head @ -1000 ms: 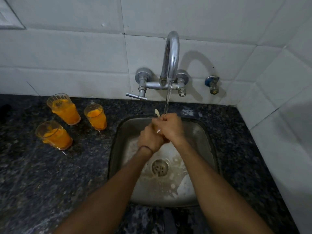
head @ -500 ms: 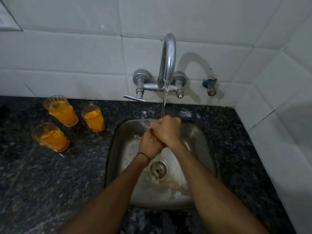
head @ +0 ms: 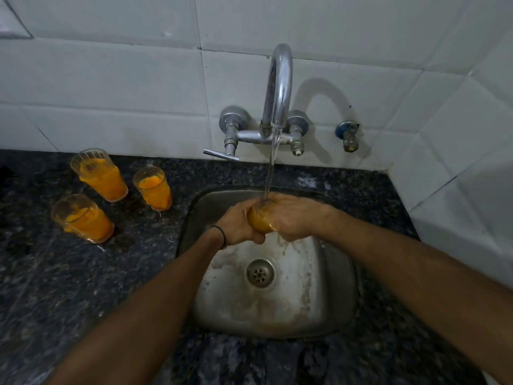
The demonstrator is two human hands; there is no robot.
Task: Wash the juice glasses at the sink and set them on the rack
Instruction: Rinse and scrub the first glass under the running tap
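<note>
Both hands are wrapping one juice glass (head: 261, 220) over the back of the sink (head: 333, 309): my left hand (head: 238, 225) is gripping its near side, my right hand (head: 297, 218) is curling round the far side. Water from the tap (head: 279, 87) is running onto the glass's top. I judge the grip should be kept firm, since wet glass is likely slippery, while turning the rim under the stream. Three full juice glasses (head: 100, 176) are waiting at the counter's (head: 83, 273) back-left edge. No rack is showing.
</note>
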